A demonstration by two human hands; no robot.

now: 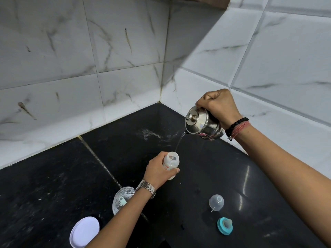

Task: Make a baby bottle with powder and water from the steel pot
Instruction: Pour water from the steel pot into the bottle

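On the black desk (53, 176), nearest: white lid (84, 231), clear powder jar (121, 198) partly under the left forearm, teal nipple ring (225, 225), clear cap (216, 202). Further out, left hand (157, 171) grips the open bottle (171, 163), upright. Above it, right hand (219, 106) clenched round the tilted steel pot (203, 123); thin water stream (179, 143) runs into the bottle mouth.

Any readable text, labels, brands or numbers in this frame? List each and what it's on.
None can be read in full.
Baby bottle: red print on the side, partly covered by the left hand, too blurred to read.
Steel pot: pinkish sticker near the base, too small to read.
Wristwatch: no dial or markings visible.
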